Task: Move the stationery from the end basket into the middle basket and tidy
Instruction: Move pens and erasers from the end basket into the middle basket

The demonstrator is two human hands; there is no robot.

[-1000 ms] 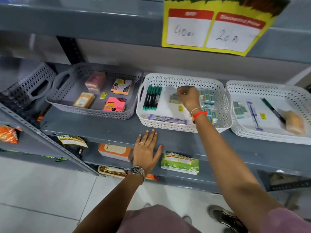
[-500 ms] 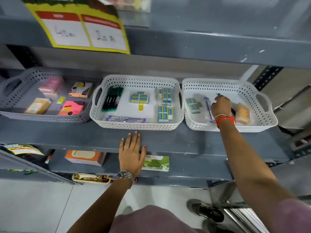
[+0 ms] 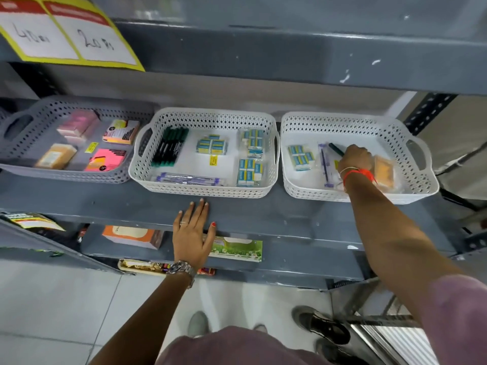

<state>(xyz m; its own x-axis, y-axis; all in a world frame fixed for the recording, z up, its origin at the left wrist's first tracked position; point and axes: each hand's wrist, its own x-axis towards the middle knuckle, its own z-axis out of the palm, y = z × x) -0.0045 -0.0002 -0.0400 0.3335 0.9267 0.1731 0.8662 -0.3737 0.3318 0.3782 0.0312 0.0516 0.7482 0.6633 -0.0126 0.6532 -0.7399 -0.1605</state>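
Observation:
Three baskets stand on a grey shelf. The white end basket (image 3: 295, 191) on the right holds a blue eraser pack (image 3: 300, 156), a wrapped pen pack (image 3: 323, 164), an orange pack (image 3: 384, 173) and a green marker (image 3: 336, 149). My right hand (image 3: 354, 158) is inside it with fingers closed on the green marker. The white middle basket (image 3: 210, 192) holds green markers (image 3: 170, 146), several eraser packs (image 3: 212, 146) and pen packs (image 3: 187, 179). My left hand (image 3: 193, 233) lies flat and open on the shelf edge below the middle basket.
A grey basket (image 3: 66, 176) with sticky-note pads stands at the left. A yellow price sign (image 3: 66, 35) hangs from the upper shelf (image 3: 290, 48). Boxes (image 3: 131, 237) lie on the lower shelf. A shelf upright (image 3: 427, 111) rises at the right.
My right hand left the middle basket, crossed to the end basket and closed on the green marker. The view swung right. My left hand stayed on the shelf edge.

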